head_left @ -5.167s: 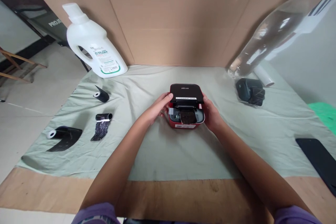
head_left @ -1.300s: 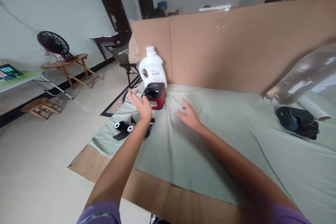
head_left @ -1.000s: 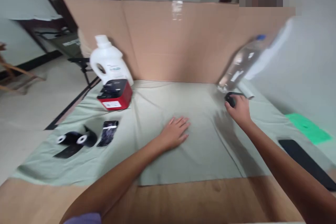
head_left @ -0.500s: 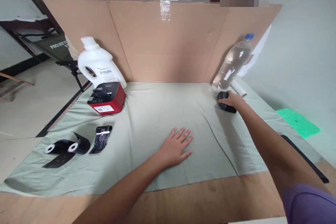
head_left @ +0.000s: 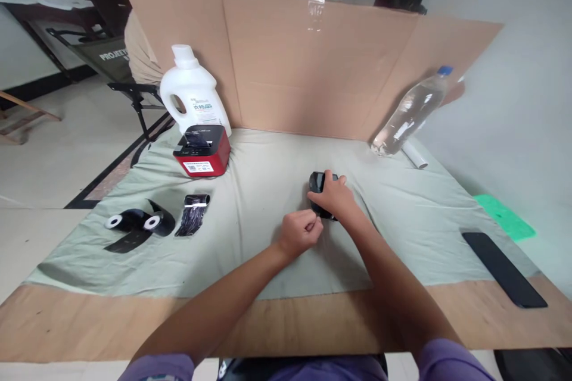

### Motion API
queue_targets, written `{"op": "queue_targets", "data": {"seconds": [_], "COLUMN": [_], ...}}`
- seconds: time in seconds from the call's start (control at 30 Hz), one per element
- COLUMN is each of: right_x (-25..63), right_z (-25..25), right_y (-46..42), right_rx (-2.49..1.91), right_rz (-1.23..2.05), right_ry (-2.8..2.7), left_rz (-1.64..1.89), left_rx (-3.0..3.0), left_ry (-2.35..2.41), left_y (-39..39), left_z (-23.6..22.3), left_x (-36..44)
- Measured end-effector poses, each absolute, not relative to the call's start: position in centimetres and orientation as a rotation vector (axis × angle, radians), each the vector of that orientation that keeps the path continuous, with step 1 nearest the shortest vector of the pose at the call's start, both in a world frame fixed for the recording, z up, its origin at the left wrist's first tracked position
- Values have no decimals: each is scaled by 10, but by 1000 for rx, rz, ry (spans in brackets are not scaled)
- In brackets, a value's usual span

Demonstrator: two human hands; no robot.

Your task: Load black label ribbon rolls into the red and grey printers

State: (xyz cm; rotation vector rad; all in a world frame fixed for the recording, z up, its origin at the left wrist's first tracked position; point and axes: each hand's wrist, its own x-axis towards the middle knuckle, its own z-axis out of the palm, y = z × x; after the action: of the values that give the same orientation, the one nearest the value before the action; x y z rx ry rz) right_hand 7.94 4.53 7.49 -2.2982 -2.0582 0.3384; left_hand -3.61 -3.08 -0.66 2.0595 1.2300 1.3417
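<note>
My right hand (head_left: 334, 195) grips a small black object (head_left: 317, 181) with a glossy top from above, at the middle of the cloth. Its thumb is on the left side and the other fingers reach over the far and right sides. Most of the object is under the hand, so its kind cannot be made out. Just left of its near end, my left hand (head_left: 301, 232) is closed in a fist. Whatever its fingers hold, if anything, is hidden.
A red and black printer (head_left: 203, 152) stands before a white detergent jug (head_left: 194, 92). Black film rolls (head_left: 140, 225) and a smaller roll (head_left: 193, 214) lie left. A water bottle (head_left: 411, 110) leans on the cardboard (head_left: 290, 65). A phone-like black slab (head_left: 504, 271) lies at right.
My right hand has carried the black object from beside the bottle to the middle of the cloth. My left hand, flat and spread before, has curled closed beside it. The view has shifted.
</note>
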Motion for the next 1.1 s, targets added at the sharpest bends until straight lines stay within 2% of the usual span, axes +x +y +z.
{"op": "queue_targets", "data": {"seconds": [0.33, 0.57, 0.73, 0.83, 1.1], "right_x": [72, 136, 170, 169, 165], "right_z": [71, 76, 24, -3, -8], "right_y": [28, 30, 53, 56, 58], "right_rx": [-2317, -1890, -1545, -1467, -1447], "right_rz": [356, 481, 726, 737, 640], "right_ry": [-2062, -2000, -1919, -1891, -1950], "left_rz": [1472, 1450, 1191, 988, 843], "left_rx": [1680, 1494, 1710, 1939, 2216], "left_ry": [1286, 1378, 1534, 1589, 1588], "left_y": [-23, -14, -1, 0, -8], "left_z": [-3, -4, -8, -14, -22], "left_x": [-41, -46, -49, -46, -39]}}
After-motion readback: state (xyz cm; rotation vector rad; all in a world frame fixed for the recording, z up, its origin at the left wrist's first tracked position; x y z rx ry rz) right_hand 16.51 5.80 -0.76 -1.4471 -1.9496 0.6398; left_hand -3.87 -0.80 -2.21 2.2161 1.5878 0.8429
